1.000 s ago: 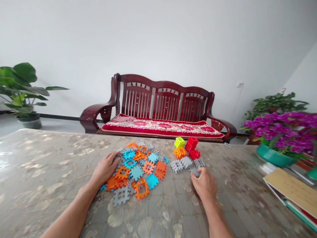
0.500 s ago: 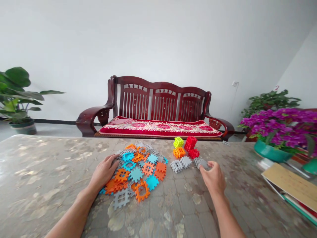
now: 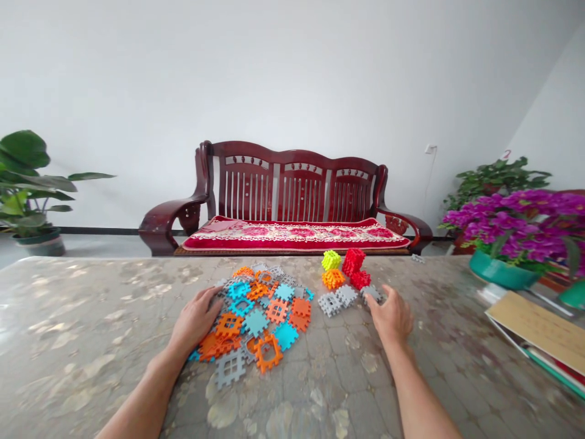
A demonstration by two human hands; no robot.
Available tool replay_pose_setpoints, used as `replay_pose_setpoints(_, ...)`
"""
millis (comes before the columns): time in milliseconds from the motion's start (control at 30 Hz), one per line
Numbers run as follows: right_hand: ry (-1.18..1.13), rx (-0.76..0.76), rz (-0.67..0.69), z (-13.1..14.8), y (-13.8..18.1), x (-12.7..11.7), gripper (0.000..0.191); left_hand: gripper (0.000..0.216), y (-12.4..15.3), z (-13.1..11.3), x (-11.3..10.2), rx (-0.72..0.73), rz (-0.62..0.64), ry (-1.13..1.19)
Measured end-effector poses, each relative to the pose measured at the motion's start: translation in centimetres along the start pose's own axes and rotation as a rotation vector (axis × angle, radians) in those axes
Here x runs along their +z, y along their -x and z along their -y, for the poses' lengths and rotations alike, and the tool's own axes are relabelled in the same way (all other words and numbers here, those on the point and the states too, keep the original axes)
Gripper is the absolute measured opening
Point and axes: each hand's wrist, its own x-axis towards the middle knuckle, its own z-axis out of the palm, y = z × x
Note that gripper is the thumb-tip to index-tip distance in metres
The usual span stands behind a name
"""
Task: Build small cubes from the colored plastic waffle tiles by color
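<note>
My left hand (image 3: 195, 322) lies with its fingers loosely stretched over the left edge of a spread of flat interlocking plastic tiles in orange, blue and grey. Among them are an orange tile with a round hole (image 3: 267, 352), a grey window tile (image 3: 230, 367) and a solid blue tile (image 3: 286, 336). My right hand (image 3: 392, 314) is on the right, thumb and forefinger apart, just beside a grey tile (image 3: 372, 294). Left of that tile lie more grey tiles (image 3: 329, 304). Behind stand red stacked tiles (image 3: 353, 262), a yellow-green stack (image 3: 331, 260) and an orange stack (image 3: 333, 279).
The patterned tabletop (image 3: 320, 390) runs across the view. On its right stand purple flowers in a teal pot (image 3: 503, 270), with a brown folder and papers (image 3: 539, 329) nearer. A small grey piece (image 3: 417, 258) lies near the far edge. Beyond is a wooden bench (image 3: 301, 195).
My right hand has let go of the grey tile, which now lies by the other grey tiles, and its fingers have parted. My left hand has stayed at the tile spread.
</note>
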Motion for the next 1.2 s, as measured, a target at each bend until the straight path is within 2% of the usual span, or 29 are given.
replay_pose_setpoints(133, -0.161, -0.157, -0.046, 1.3, 0.7, -0.7, 0.036, 0.047, -0.1, 0.0, 0.0, -0.019, -0.001, 0.029)
replay_pose_setpoints(233, -0.343, -0.281, 0.008, 2.8, 1.7, -0.9, 0.03, 0.046, 0.0, -0.3, -0.1, -0.017, 0.023, 0.059)
replay_pose_setpoints(367, -0.47, -0.339, 0.095, 3.9, 2.8, -0.7, 0.029, 0.045, 0.1, -0.8, -0.6, 0.001, 0.018, 0.113)
replay_pose_setpoints(633, -0.419, -0.356, 0.119, 3.0, 2.8, 0.4, 0.031, 0.042, 0.2, -0.9, -0.6, -0.025, 0.055, 0.212)
replay_pose_setpoints(867, -0.402, -0.376, 0.137, 3.3, 2.8, 0.3, 0.033, 0.038, 0.4, -1.0, -0.6, -0.058, 0.089, 0.288)
replay_pose_setpoints(1067, -0.412, -0.313, 0.161, 3.3, 2.7, 0.2, 0.033, 0.036, 1.0, -2.7, -2.0, -0.051, 0.121, 0.095)
replay_pose_setpoints(1200, -0.418, -0.298, 0.176, 3.3, 2.6, 0.1, 0.032, 0.044, 1.2, -3.9, -2.7, -0.03, 0.117, -0.045)
